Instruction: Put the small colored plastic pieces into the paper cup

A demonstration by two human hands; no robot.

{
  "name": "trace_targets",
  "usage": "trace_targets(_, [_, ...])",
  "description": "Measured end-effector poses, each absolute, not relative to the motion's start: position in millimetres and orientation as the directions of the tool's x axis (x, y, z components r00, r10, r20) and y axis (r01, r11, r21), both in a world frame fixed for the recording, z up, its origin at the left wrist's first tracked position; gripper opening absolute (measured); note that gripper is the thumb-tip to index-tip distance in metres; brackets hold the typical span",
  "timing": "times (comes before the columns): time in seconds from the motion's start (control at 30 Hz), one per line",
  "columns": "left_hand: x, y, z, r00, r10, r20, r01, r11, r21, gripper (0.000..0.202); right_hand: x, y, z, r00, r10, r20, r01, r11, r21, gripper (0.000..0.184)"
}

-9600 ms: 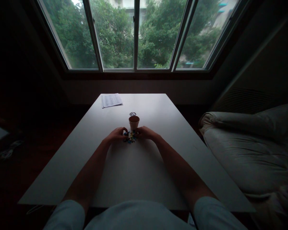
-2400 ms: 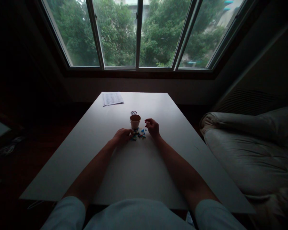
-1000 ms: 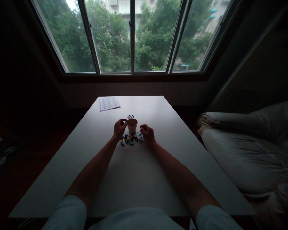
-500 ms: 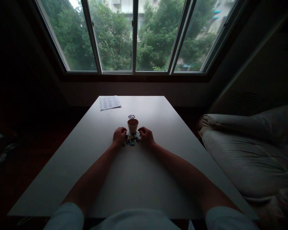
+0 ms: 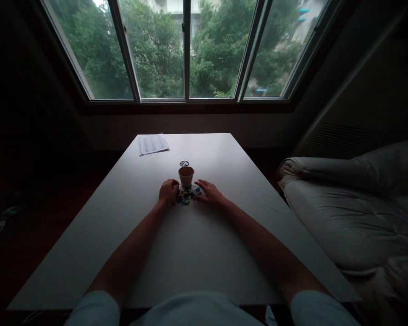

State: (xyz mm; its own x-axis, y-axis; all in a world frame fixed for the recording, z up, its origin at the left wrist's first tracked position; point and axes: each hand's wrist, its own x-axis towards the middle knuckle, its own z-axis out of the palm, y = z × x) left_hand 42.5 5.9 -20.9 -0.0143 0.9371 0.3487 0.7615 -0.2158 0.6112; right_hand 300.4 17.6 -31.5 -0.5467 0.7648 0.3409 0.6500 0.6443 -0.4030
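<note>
**Small pieces gathered in front of the cup**

A white bench (image 5: 197, 253) is seen from above in dim light, with both bare forearms stretched forward across it. A small paper cup (image 5: 186, 176) stands upright near the middle, and just in front of it a heap of tiny coloured pieces (image 5: 187, 195) — blue, yellow and dark — is spread on the surface.

The left hand (image 5: 168, 192) is laid at the left edge of the heap with its fingers curled into a narrow grip; whether a piece is pinched inside cannot be told, since the hand is small and shadowed. The right hand (image 5: 209, 193) is laid at the right edge with fingers extended and spread flat, its grip wide and nothing held. The heap is thus flanked by both hands and touched, or very nearly touched, by each.

The cup's inside is too dark for its contents to be made out. Judged from how things lie, the bulk of the pieces is on the bench and not in the cup, so most of the work appears undone — the heap is drawn together, but little seems to have been moved.

Behind the cup a small round lid (image 5: 184, 163) is lying flat. A printed sheet (image 5: 153, 144) is placed at the far left corner. A pale quilt (image 5: 353, 217) is bunched to the right, and a window (image 5: 187, 47) onto trees fills the far wall.
</note>
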Motion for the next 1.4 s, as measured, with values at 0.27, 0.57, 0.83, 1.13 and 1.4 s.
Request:
trace_targets(0.27, [44.0,7.3,-25.5,-0.012,0.936,0.352,0.787,-0.209,0.581,0.018,293.0,20.0,-38.8,-0.62,0.76,0.193,0.731,0.649,-0.21,0.086])
trace_targets(0.57, [44.7,3.3,-20.0,0.002,0.935,0.354,0.817,-0.205,0.539,0.019,291.1,55.1,-43.0,-0.643,0.73,0.232,0.709,0.682,-0.179,0.07])
trace_targets(0.83, [43.0,4.5,-21.5,0.024,0.936,0.35,0.818,-0.22,0.532,0.02,302.1,53.5,-39.8,-0.544,0.742,0.392,0.631,0.67,-0.392,0.054])
trace_targets(1.13, [44.1,4.0,-20.4,0.026,0.936,0.351,0.806,-0.227,0.546,0.02,325.8,52.2,-35.5,-0.643,0.67,0.371,0.539,0.74,-0.402,0.061])
trace_targets(1.4, [44.8,3.5,-18.8,0.037,0.939,0.342,0.821,-0.223,0.525,0.02,319.2,49.1,-35.2,-0.573,0.698,0.43,0.542,0.716,-0.44,0.044])
